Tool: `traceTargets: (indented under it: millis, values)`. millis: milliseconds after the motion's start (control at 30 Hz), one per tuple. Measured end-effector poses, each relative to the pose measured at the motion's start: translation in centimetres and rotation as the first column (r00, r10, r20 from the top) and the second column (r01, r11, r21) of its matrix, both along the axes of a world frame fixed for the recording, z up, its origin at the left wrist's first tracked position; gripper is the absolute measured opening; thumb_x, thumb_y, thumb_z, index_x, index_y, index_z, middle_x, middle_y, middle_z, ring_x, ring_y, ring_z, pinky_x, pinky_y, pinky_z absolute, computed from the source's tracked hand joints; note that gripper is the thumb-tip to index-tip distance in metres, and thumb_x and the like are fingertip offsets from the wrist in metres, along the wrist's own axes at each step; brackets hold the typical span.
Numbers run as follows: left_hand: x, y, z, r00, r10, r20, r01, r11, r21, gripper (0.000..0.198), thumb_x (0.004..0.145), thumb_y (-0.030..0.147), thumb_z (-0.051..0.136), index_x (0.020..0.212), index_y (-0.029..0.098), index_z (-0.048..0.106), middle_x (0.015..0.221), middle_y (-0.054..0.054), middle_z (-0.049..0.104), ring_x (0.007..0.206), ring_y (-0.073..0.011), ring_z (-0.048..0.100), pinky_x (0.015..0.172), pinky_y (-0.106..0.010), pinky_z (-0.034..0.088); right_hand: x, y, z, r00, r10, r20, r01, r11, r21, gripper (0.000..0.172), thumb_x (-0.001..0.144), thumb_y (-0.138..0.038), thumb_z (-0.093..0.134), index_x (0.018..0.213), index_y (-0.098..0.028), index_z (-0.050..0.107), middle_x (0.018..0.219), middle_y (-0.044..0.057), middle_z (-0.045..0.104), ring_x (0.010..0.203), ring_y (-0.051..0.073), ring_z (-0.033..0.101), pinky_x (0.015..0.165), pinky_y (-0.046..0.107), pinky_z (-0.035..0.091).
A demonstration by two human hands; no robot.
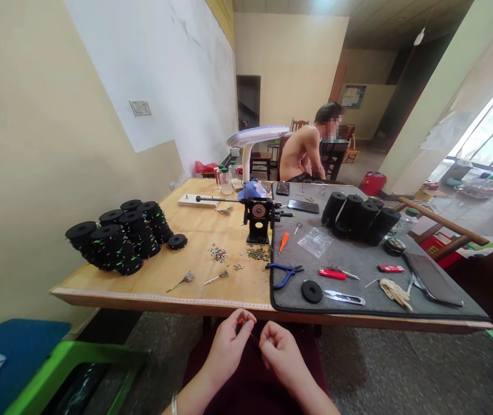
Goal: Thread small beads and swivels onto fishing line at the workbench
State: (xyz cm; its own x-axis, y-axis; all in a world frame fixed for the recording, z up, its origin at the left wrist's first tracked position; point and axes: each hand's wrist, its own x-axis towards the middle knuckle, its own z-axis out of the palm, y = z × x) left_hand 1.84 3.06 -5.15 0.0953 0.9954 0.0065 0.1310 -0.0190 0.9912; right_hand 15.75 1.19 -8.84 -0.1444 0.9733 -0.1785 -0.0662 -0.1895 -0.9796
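My left hand (234,333) is closed in a pinch over my lap, just in front of the table edge. A small orange piece (241,320) shows between its fingers; its kind is too small to tell. Close beside it on the right, my right hand (278,346) is also closed, thumb against curled fingers. What it holds, if anything, is hidden. Beyond the hands on the table lie blue-handled pliers (287,275), a black foam spool (311,291), thread snips (345,297) and two thin bundles, one of them a pale-tipped bundle (217,277).
Stacked black spools (131,227) stand at the left and black rolls (352,216) at the right of the table (142,288). A black winding device (258,219) and a white lamp (248,155) are mid-table. Small beads (218,253) lie loose. Another person (300,151) sits behind.
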Motion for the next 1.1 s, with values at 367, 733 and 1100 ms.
traceTargets:
  millis: [367, 733, 1100]
  values:
    - [-1.3, 1.1, -0.7, 0.984, 0.171, -0.042, -0.168, 0.984, 0.063, 0.023, 0.079, 0.04, 0.056, 0.077, 0.017, 0.061, 0.074, -0.003, 0.063, 0.074, -0.0194, 0.057, 0.072, -0.028, 0.044, 0.3, 0.1, 0.6, 0.998, -0.058, -0.002, 0.058, 0.998, -0.031, 0.007, 0.059, -0.021, 0.044, 0.056, -0.022, 0.039, 0.034, -0.012, 0.035, 0.032, 0.004, 0.026, 0.036, 0.017, 0.017]
    - [-2.4, -0.4, 0.2, 0.985, -0.115, 0.132, 0.156, 0.919, -0.363, 0.022, 0.066, 0.027, 0.067, 0.083, 0.013, 0.067, 0.05, 0.009, 0.038, 0.046, -0.007, 0.03, 0.046, -0.02, 0.021, 0.5, -0.3, 2.0, 0.994, -0.048, -0.093, 0.035, 0.991, -0.132, 0.016, 0.071, -0.031, 0.054, 0.066, -0.02, 0.044, 0.039, -0.009, 0.047, 0.033, 0.004, 0.027, 0.036, 0.016, 0.016]
    - [-1.2, 0.6, 0.3, 0.995, -0.057, 0.083, 0.076, 0.965, -0.249, 0.029, 0.07, 0.042, 0.068, 0.065, 0.014, 0.063, 0.052, 0.005, 0.048, 0.048, -0.0076, 0.033, 0.046, -0.021, 0.025, 1.4, -0.1, 1.4, 0.997, 0.065, -0.044, -0.066, 0.997, -0.032, 0.035, 0.078, -0.051, 0.056, 0.08, -0.016, 0.056, 0.06, 0.003, 0.065, 0.048, 0.011, 0.055, 0.039, 0.018, 0.034]
